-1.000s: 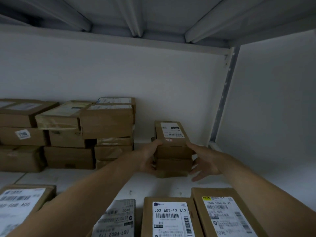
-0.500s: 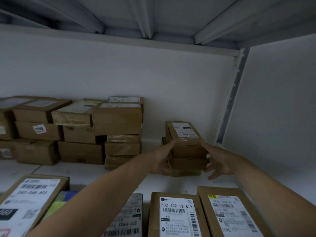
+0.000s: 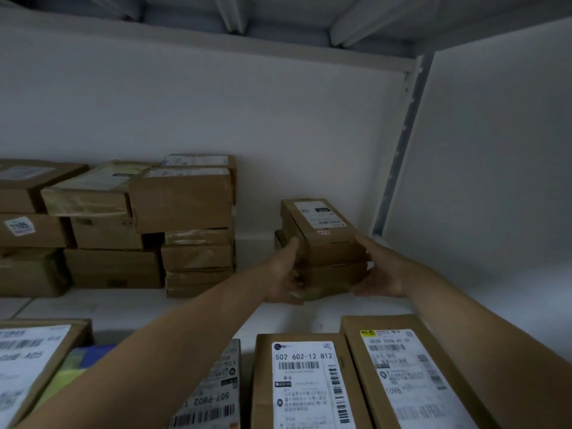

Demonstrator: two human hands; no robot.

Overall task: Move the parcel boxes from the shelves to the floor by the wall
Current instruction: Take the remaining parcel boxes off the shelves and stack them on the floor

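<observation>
obs: the small stack [image 3: 325, 243] of parcel boxes sits at the rear right of the shelf [image 3: 185, 308], near the corner upright [image 3: 402, 150] and well apart from the taller stacks [image 3: 181, 199] to the left.
- the long axis of the stack runs front to back, skewed a little leftward at the far end. it lies directly between the hands, with neither arm closer.
- left hand [image 3: 286, 274] clasps the left long side, thumb up along the top box and fingers curled at the lower front corner.
- right hand [image 3: 379, 274] mirrors it on the right side, thumb high and fingers tucked low.
- judgement: a straight pull toward the body has to clear the front row of boxes [image 3: 305, 382], which lies across that path.

unclear: it looks like three boxes, but the lowest is dim and blurred. cannot tell whether the base touches the shelf. the front row is cut off by the frame, and the floor by the wall is out of view.
</observation>
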